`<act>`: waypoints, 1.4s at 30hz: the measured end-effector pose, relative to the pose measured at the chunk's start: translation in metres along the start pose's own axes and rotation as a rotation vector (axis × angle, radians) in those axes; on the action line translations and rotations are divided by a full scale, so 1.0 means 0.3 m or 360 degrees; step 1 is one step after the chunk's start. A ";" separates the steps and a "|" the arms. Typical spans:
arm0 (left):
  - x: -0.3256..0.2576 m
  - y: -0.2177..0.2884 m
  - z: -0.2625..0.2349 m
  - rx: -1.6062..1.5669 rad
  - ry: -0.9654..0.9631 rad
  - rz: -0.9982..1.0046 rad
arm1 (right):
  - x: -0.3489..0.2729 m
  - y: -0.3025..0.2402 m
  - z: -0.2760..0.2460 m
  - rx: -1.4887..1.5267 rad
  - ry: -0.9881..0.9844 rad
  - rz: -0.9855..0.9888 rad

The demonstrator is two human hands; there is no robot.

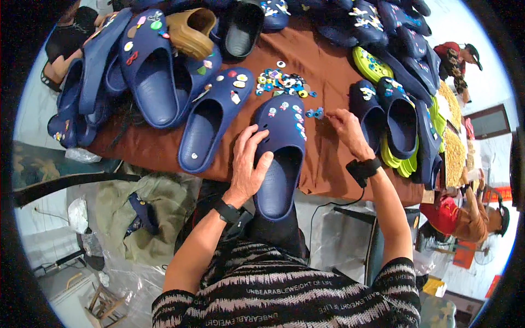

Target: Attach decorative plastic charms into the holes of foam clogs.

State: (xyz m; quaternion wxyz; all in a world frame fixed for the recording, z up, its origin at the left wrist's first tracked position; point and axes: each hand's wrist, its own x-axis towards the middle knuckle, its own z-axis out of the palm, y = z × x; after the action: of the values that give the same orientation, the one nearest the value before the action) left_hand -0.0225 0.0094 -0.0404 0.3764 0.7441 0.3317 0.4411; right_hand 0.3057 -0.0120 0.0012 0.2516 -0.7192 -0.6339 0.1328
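Note:
A navy blue clog lies in front of me, toe pointing away and heel past the table's near edge. My left hand grips its left side, fingers on the upper and thumb by the opening. Small charms line the clog's right side; bare holes show near my left fingertips. My right hand is over the cloth to the right, fingers curled into a pinch; what they hold, if anything, is too small to make out. Just left of those fingertips are blue flower-like charms. A pile of mixed charms lies beyond the toe.
A brown cloth covers the table. Another navy clog with charms lies left, near more navy clogs and a tan clog. Dark clogs and a lime green clog stand right. Other people are farther right.

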 end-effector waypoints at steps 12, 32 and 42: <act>-0.001 0.011 -0.004 0.0001 -0.0029 -0.0041 | 0.018 -0.073 0.078 -0.0314 -0.0063 -0.0106; -0.009 0.000 -0.001 -0.0027 -0.0002 -0.0051 | 0.101 -0.177 0.031 0.1736 -0.0336 0.0548; -0.006 0.009 -0.002 -0.0030 -0.0003 -0.0069 | 0.124 -0.349 0.028 0.1220 -0.0465 0.0021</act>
State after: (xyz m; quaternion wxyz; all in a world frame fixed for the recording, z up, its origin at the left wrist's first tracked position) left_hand -0.0235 0.0067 -0.0386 0.3931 0.7337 0.3432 0.4352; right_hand 0.2190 0.0333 0.0542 0.4079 -0.5509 -0.5628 0.4618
